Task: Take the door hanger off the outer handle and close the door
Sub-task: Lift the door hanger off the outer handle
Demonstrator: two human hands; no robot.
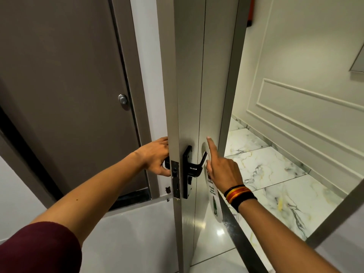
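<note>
Standing ajar, door point(189, 85) seen edge-on. Left hand point(155, 156): fingers curled round the inner handle point(167, 162), likely steadying the door. Right hand point(222, 170): at the outer handle point(197, 167), forefinger straight up, other fingers hidden behind the hand, grip unclear; probably reaching to lift the hanger point(214, 201), which hangs from that handle, flat against the door's outer face.

two bare forearms extend into view, ending in bare hands: left hand point(155, 156), right hand point(224, 170). left upper arm: covered by a dark maroon sleeve point(39, 251), hem ending above the elbow. right wrist: stacked thread bands point(240, 196), black at both edges, with red, orange and yellow strands between.
</note>
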